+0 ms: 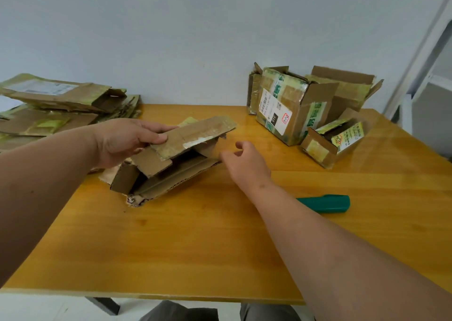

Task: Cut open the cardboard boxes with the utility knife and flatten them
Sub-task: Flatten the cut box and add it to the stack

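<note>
Cardboard box (171, 164) — left hand (127, 142) gripping, knife (325, 204) apart

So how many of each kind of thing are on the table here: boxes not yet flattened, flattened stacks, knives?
Boxes still standing: 3 (large labelled box, open box behind it, small box)
Box being flattened: 1
Stack of flattened cardboard: 1
Green utility knife: 1
Total: 6

Torn cardboard box (168, 166) half-collapsed; green utility knife (325, 203) lies nearby.
</note>
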Demonstrator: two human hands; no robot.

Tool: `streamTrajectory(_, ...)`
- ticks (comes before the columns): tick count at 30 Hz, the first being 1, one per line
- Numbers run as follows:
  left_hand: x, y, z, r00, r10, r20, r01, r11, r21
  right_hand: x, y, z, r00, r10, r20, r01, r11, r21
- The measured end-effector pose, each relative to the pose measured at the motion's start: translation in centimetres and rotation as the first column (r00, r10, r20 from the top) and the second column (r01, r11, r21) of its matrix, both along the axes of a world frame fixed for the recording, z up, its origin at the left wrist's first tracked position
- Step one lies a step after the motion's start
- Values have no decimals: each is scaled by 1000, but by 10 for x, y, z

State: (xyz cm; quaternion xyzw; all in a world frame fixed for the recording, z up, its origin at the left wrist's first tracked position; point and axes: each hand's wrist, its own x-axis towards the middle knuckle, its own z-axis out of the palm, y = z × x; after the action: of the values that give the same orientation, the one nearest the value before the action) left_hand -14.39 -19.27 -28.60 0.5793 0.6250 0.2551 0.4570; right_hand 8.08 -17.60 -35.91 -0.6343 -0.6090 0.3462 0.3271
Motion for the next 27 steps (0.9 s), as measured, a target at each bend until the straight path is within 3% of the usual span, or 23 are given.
streamTrajectory(7, -13, 11, 5, 999, -39, 17, 40, 998, -51, -29, 19, 6, 998, 61, 12, -60, 997, -53)
streamTrajectory(14, -17, 18, 9, 997, -77, 31, 79, 995, -64, -46, 25, 18, 994, -15, 108, 16, 1000, -6)
streamTrajectory(19, -10, 20, 8, 999, -6, 32, 6, 1000, -9, -46, 25, 21, 977, -28, 212, 12, 997, 79)
streamTrajectory(27, -10, 14, 11, 1000, 17, -7, -17, 999, 30, -52, 21, 23, 979, -10, 204, 1, 999, 41)
